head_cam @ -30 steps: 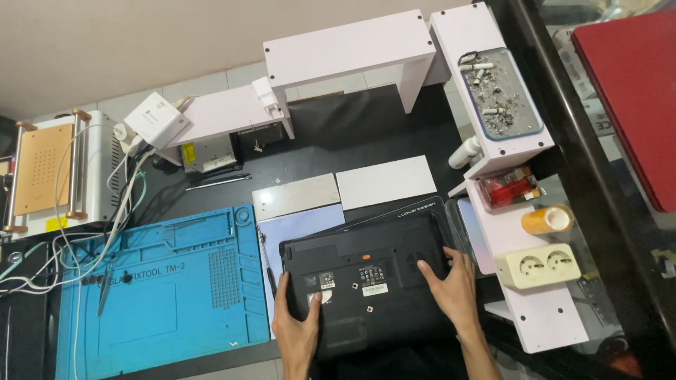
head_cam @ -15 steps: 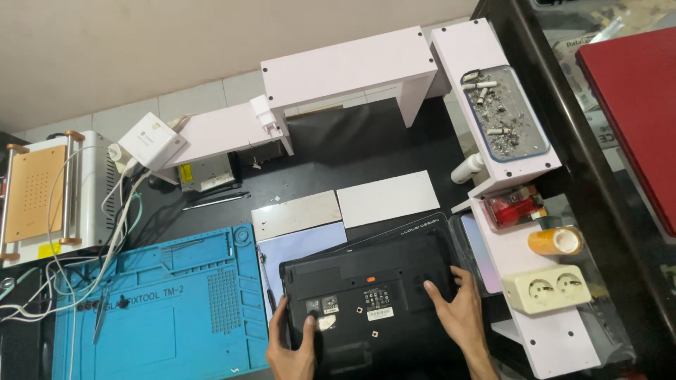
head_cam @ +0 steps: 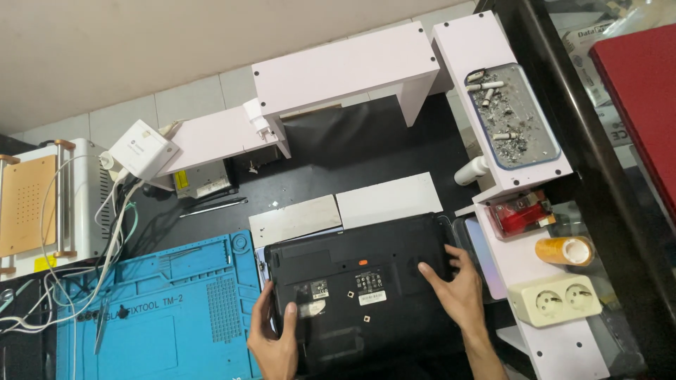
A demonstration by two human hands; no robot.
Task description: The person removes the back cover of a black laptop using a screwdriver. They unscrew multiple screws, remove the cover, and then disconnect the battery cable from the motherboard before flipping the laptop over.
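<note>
laptop: black laptop (head_cam: 359, 299) lies upside down, underside up with its stickers showing, on the black desk (head_cam: 338, 151), right in front of me
laptop axis: long axis runs left to right, tilted a bit so the right end sits further from me; the long edge away from me faces the white shelves, the near edge runs off the bottom of the view
my left hand: left hand (head_cam: 274, 338) clamped on the laptop's left edge near the close corner, thumb on top of the underside, fingers wrapped round the side
my right hand: right hand (head_cam: 458, 285) lies flat on the right part of the underside, fingers spread and reaching toward the right edge; pressing on it, not closed round anything
left of laptop: blue silicone repair mat (head_cam: 155, 309), just beside the laptop's left edge, my left hand between them
behind laptop: grey metal plate (head_cam: 296, 219) and white panel (head_cam: 387, 199) side by side, both touching or just under the far edge, can't tell which
right of laptop: white socket block (head_cam: 556, 300) and orange tape roll (head_cam: 563, 250) on the low white shelf (head_cam: 517, 260), red transparent box (head_cam: 520, 212) beyond them
far right: tray of cigarette butts and ash (head_cam: 514, 116) on the taller shelf
far left: white machine with a tan top plate (head_cam: 35, 204), white cables trailing from it over the mat
</note>
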